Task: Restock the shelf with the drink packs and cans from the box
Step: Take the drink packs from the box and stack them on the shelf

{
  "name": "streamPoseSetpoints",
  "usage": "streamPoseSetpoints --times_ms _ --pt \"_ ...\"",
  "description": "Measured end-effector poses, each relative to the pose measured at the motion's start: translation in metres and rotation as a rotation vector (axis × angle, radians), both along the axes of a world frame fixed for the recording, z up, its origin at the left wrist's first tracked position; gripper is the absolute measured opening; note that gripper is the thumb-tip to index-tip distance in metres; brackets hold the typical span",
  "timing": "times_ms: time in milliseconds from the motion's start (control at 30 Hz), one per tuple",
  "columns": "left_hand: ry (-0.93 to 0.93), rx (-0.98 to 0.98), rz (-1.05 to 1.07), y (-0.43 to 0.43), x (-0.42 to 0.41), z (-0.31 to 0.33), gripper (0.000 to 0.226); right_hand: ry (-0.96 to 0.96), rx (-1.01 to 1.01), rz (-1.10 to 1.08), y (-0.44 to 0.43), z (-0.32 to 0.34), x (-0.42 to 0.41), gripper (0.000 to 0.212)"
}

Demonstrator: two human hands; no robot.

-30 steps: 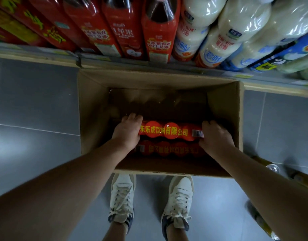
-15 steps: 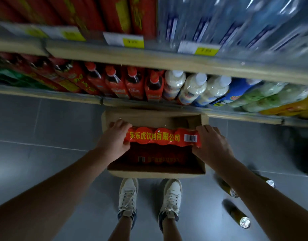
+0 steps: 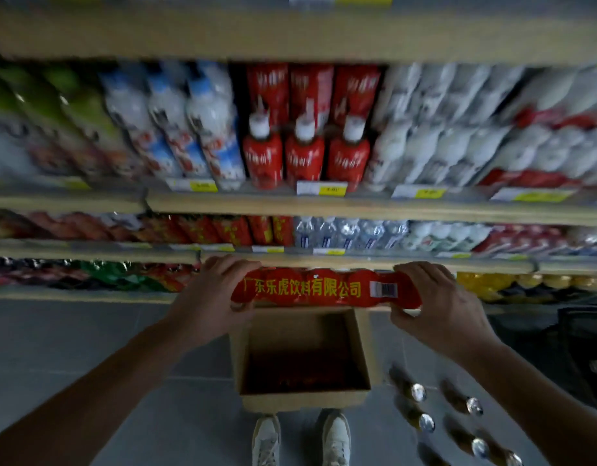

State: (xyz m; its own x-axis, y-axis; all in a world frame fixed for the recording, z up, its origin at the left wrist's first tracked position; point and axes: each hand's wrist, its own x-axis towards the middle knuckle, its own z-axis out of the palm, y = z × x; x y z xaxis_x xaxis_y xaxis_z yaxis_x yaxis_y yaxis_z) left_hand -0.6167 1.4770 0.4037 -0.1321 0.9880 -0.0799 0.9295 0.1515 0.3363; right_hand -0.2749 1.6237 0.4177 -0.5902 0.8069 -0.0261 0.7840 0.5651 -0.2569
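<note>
Red drink pack (image 3: 325, 288) held level in the air, above the far rim of the cardboard box (image 3: 304, 400) and in front of the lower shelf edges. Left hand (image 3: 211, 295) wrapped on the pack's left end, fingers (image 3: 230, 262) curled over the top and clamped on the wrap, thumb underneath. Right hand (image 3: 438, 304) clamped on the right end likewise, fingers over the top, thumb pressed beneath near the barcode label. Yellow lettering across the pack's front face.

Box open on the floor (image 3: 88, 348), just ahead of two white shoes (image 3: 334, 438); more red packaging dimly visible in its bottom, detail too dark to tell. Several cans (image 3: 418, 391) lying loose on the floor to the right of the box, near its right wall, silver ends toward the camera.

Shelving (image 3: 324, 206) blurred. Three red bottles with white caps (image 3: 304, 153) at the front edge of the upper shelf, pale bottles to either side. Clear water bottles (image 3: 344, 233) on the shelf below.
</note>
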Motion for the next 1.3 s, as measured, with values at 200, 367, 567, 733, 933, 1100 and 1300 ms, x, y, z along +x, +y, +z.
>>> streamPoseSetpoints --times_ms 200,367,567,733,933,1100,1300 --pt "-0.048 0.179 -0.006 -0.005 0.014 0.136 0.065 0.114 0.27 0.083 -0.006 0.13 0.028 0.062" --pt "-0.126 0.236 -0.004 -0.018 0.022 0.193 0.064 0.227 0.332 0.119 -0.008 0.184 0.047 0.07" --pt "-0.148 0.372 0.003 -0.027 0.027 0.272 0.068 0.581 0.174 0.112 -0.008 0.251 0.065 0.053" --pt "-0.264 0.498 0.022 -0.025 0.029 0.313 0.068 0.897 0.067 0.07 -0.004 0.281 0.062 0.045" --pt "-0.426 0.631 0.104 -0.005 0.034 0.34 0.073 1.127 -0.007 0.037 0.016 0.312 0.051 0.041" --pt "-0.586 0.722 0.134 0.02 0.046 0.355 0.04 1.214 -0.014 0.029 0.037 0.33 0.044 0.06" --pt "-0.698 0.773 0.13 0.036 0.043 0.367 0.042 1.217 -0.01 0.019 0.055 0.346 0.036 0.056"
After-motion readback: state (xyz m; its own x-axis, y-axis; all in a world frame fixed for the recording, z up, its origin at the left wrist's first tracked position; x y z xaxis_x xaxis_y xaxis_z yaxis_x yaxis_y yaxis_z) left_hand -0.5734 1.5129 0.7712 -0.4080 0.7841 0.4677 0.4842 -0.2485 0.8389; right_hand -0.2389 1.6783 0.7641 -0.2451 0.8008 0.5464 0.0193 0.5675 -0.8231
